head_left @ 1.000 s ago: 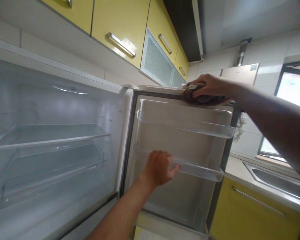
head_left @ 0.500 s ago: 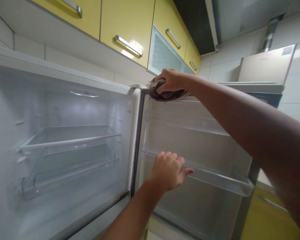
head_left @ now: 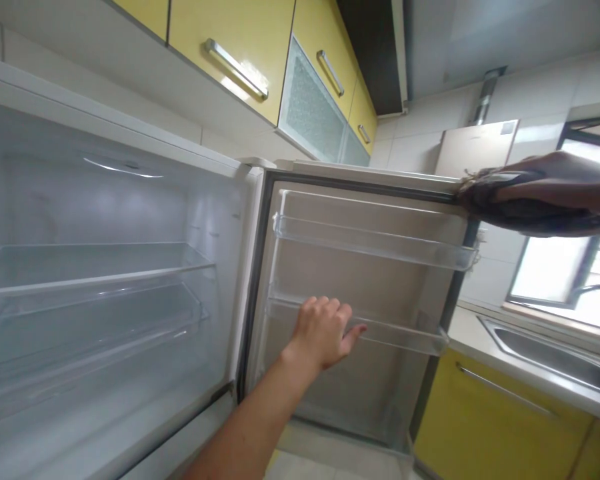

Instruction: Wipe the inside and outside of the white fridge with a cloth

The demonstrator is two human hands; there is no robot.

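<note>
My left hand point(head_left: 325, 331) is curled over the lower clear shelf point(head_left: 400, 337) on the inside of the open fridge door point(head_left: 350, 280), its thumb sticking out to the right. At the door's top outer corner, my right hand point(head_left: 545, 180) is wrapped around a dark, rumpled cloth point(head_left: 510, 207), blurred by motion. The cloth touches the top edge of the door. Above my left hand, a second clear door shelf point(head_left: 370, 241) runs across the door.
To the left stands the fridge compartment with a glass shelf point(head_left: 95, 270). Overhead hang yellow cabinets point(head_left: 230, 40). Beyond the door are a water heater point(head_left: 473, 147), a steel sink point(head_left: 555, 357), a window point(head_left: 550, 270) and a yellow base cabinet point(head_left: 485, 420).
My right hand has swept the cloth rightward along the door's top edge, from near the hinge to the outer corner. My left hand keeps its place on the shelf. The view has turned right.
</note>
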